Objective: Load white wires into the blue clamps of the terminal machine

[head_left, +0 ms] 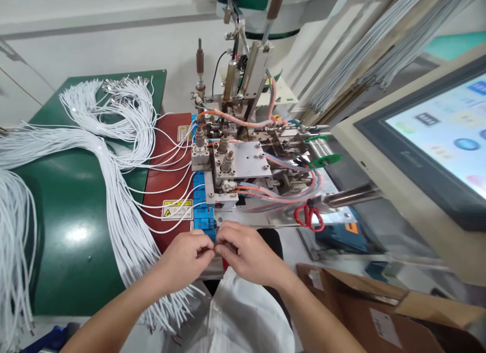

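Cables (pixel 114 196) in blue blocks (pixel 200 197), left hand (pixel 187 259) and right hand (pixel 248 252) in narrow grip, anything held unseen, cardboard box (pixel 360 307) nearby.

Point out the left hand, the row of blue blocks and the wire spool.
Left hand (pixel 186 259): head view, middle of the back of the hand.
Row of blue blocks (pixel 199 196): head view, a block partway along the row.
Wire spool (pixel 319 150): head view, silvery windings between green flanges.
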The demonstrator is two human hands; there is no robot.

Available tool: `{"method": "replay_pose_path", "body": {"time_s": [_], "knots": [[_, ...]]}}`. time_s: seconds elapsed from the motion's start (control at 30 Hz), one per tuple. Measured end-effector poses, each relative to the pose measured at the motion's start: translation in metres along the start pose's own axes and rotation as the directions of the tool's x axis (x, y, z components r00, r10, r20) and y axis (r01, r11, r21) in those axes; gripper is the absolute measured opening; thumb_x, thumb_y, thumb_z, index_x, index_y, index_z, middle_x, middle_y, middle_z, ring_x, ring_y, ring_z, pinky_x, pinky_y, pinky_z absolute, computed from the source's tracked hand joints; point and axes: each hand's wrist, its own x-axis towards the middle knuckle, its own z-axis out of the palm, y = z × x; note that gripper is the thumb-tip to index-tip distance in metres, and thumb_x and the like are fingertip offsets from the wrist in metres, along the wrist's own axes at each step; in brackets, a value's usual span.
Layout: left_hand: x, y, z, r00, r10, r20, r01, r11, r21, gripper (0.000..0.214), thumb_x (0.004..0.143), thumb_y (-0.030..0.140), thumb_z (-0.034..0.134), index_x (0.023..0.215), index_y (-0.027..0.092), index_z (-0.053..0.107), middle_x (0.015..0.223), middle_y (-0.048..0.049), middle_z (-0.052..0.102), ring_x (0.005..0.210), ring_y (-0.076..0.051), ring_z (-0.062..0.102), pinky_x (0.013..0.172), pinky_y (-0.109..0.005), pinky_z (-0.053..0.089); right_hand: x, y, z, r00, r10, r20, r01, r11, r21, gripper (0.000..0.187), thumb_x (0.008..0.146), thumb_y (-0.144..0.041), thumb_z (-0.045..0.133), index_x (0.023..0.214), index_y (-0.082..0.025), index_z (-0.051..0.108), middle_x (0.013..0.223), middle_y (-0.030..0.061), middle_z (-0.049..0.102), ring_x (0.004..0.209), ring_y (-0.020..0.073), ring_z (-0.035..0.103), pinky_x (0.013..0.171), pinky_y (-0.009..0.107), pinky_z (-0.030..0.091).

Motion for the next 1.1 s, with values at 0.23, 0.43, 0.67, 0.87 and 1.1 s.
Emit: {"method": "replay_pose_path", "body": {"time_s": [0.23,0.43,0.67,0.87,1.1], "knots": [[0.002,-0.008,0.016,0.956,-0.211,-0.205,0.114,0.908,-0.403,0.013,0.078,0.026,0.053,0.071,0.016,0.057,0.052,0.0042,0.05,0.045,-0.008,0.049,0.046,-0.019,0.038,-0.001,-0.002,0.033,0.859,0.292,-0.42,-0.148,0.928,0.342,0.019,0.081,-0.022,0.051,0.063,-0.018,0.054,0.064,-0.0002,0.052,0.06,0.0123,0.05,0.055,0.024,0.04],[0.0,-0.012,0.022,0.944,-0.228,-0.24,0.108,0.898,-0.427,0.015,0.078,0.028,0.055,0.073,0.015,0.059,0.053,0.0033,0.051,0.047,-0.008,0.051,0.048,-0.019,0.041,-0.006,0.0,0.04,0.839,0.322,-0.438,-0.164,0.918,0.361,0.015,0.079,-0.02,0.053,0.065,-0.017,0.058,0.065,0.0011,0.056,0.061,0.013,0.051,0.056,0.025,0.041],[0.001,-0.02,0.023,0.954,-0.183,-0.238,0.094,0.935,-0.343,0.016,0.078,0.027,0.055,0.07,0.016,0.063,0.057,0.0016,0.053,0.049,-0.009,0.051,0.048,-0.02,0.041,-0.005,0.003,0.032,0.857,0.337,-0.391,-0.214,0.921,0.325,0.012,0.076,-0.018,0.055,0.066,-0.018,0.06,0.065,0.001,0.059,0.06,0.0127,0.053,0.054,0.024,0.042],[0.0,-0.019,0.013,0.972,-0.084,-0.221,0.047,0.985,-0.168,0.016,0.08,0.027,0.053,0.084,0.019,0.068,0.077,-0.0039,0.064,0.073,-0.016,0.06,0.069,-0.027,0.047,-0.009,0.009,0.034,0.876,0.287,-0.387,-0.211,0.951,0.228,0.013,0.077,-0.018,0.054,0.064,-0.018,0.058,0.065,0.0009,0.058,0.06,0.0126,0.052,0.055,0.024,0.042],[0.006,-0.026,-0.004,0.983,0.048,-0.178,-0.01,0.978,0.209,0.021,0.085,0.019,0.043,0.091,0.021,0.063,0.087,-0.0038,0.063,0.08,-0.017,0.058,0.076,-0.031,0.045,-0.007,0.03,0.043,0.833,0.385,-0.397,-0.31,0.92,0.242,0.015,0.079,-0.022,0.051,0.066,-0.018,0.056,0.064,-0.0009,0.054,0.056,0.0111,0.049,0.052,0.022,0.039]]}}
